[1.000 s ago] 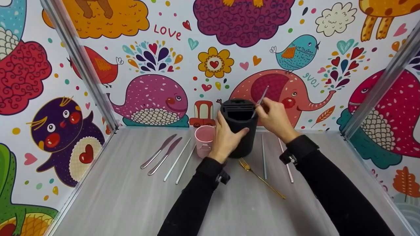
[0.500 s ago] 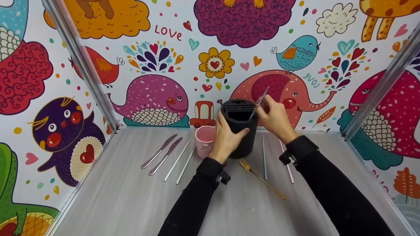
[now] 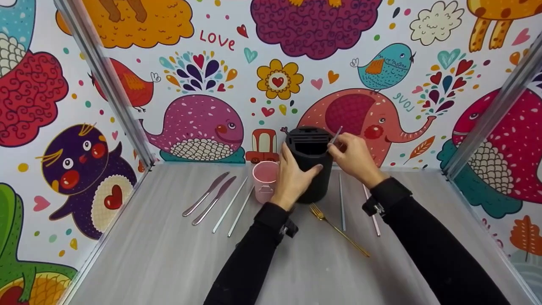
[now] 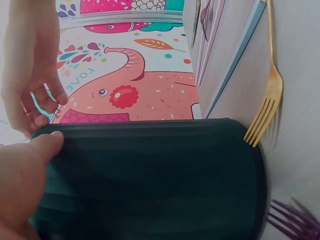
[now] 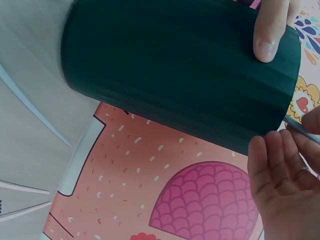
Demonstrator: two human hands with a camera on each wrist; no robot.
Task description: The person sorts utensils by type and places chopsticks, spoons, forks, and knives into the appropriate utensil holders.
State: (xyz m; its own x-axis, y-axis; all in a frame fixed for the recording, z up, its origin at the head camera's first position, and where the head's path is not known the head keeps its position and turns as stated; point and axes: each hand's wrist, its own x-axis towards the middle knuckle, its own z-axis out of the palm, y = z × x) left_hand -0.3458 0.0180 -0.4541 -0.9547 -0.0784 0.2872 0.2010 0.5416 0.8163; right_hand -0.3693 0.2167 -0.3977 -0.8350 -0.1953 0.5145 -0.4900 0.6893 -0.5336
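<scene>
Black holder [image 3: 316, 180] stands clasped in left grip [image 3: 294, 180]; right grip [image 3: 351, 154] pinches thin stick [image 3: 337, 133].

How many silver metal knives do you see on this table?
2. One silver metal knife lies leftmost; a second silver metal knife lies just right of it. More may be hidden behind the black-sleeved arms or the black cylindrical container.

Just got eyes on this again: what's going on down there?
A person's left hand steadies an upright black container while the right hand pinches a thin utensil at its rim; how far in its lower end reaches is hidden. A pink cup stands to the left. Two knives and a gold fork lie on the table.
</scene>
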